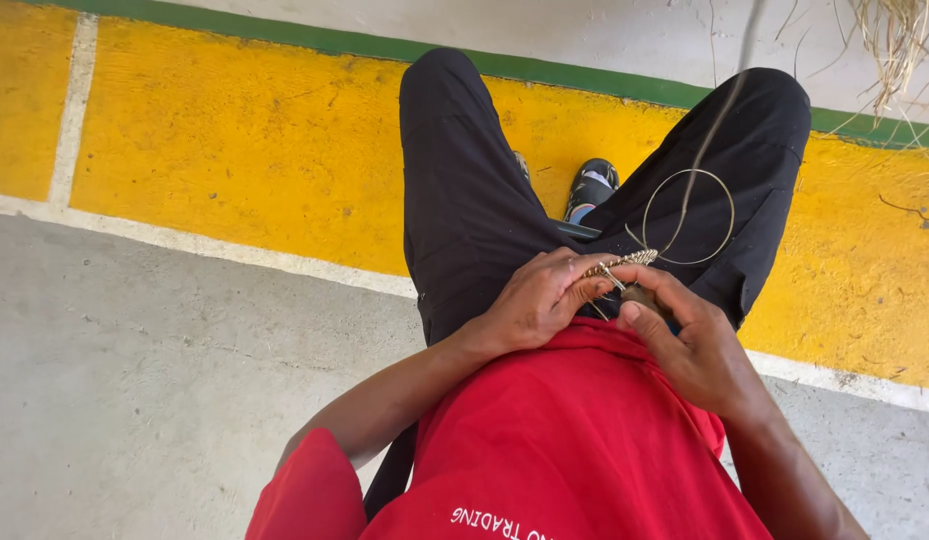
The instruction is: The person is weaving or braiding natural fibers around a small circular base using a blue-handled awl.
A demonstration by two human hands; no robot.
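Observation:
I sit with my knees apart in black trousers and a red shirt. My left hand (535, 300) pinches a small woven strip of pale straw (621, 263) over my lap. My right hand (685, 340) is curled close beside it, fingers closed on the same piece and on a dark object under the thumb that I cannot make out. From the woven piece a long thin straw strand (690, 215) loops in a ring over my right thigh and rises toward the top of the view.
A grey concrete floor (145, 400) lies to the left. Beyond my knees runs a yellow painted band (235, 140) with a white line and a green edge. A shoe (591, 186) shows between my legs. Dry straw (900, 40) hangs at the top right.

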